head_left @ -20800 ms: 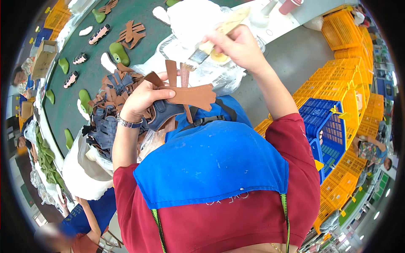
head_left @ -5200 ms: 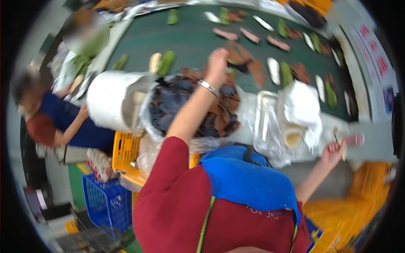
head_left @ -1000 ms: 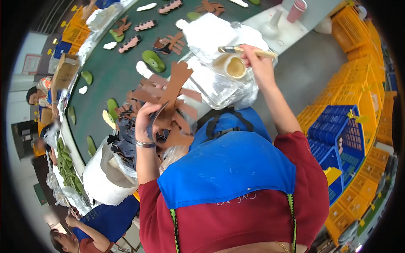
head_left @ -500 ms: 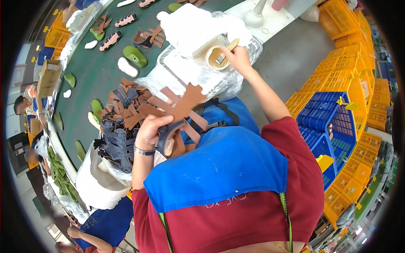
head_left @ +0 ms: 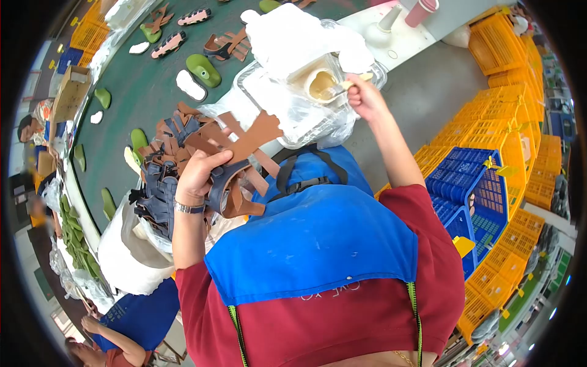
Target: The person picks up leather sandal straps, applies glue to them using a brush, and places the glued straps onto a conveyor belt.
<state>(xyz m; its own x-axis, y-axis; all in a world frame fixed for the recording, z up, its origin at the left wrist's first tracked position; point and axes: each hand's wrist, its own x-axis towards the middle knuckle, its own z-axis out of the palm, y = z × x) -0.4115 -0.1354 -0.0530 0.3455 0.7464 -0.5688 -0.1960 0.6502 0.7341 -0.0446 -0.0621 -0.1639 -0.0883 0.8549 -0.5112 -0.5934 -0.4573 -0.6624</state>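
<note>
My left hand (head_left: pixel 197 174) is closed round a brown strappy sandal upper (head_left: pixel 254 137) with a dark navy lining, held over my blue apron (head_left: pixel 312 238). My right hand (head_left: pixel 369 101) grips a brush (head_left: pixel 365 77) with a pale yellow handle; its lower end is at the mouth of a cream-coloured pot (head_left: pixel 321 87) holding a yellowish substance. White, plastic-wrapped material (head_left: pixel 284 43) surrounds the pot. Beside my left hand lies a heap of brown and navy sandal uppers (head_left: pixel 162 189).
Green shoe lasts (head_left: pixel 203 70), white soles (head_left: pixel 191 85) and strappy sandals (head_left: pixel 227 46) lie on the green table (head_left: pixel 131 92). A white bottle (head_left: pixel 388 21) and pink cup (head_left: pixel 422 11) stand beyond the pot. Blue (head_left: pixel 455 174) and yellow crates (head_left: pixel 489 122) line the right; a person (head_left: pixel 116 342) sits lower left.
My left hand has moved left with the sandal upper. My right hand has shifted right and slightly down, and the brush now slants differently at the pot.
</note>
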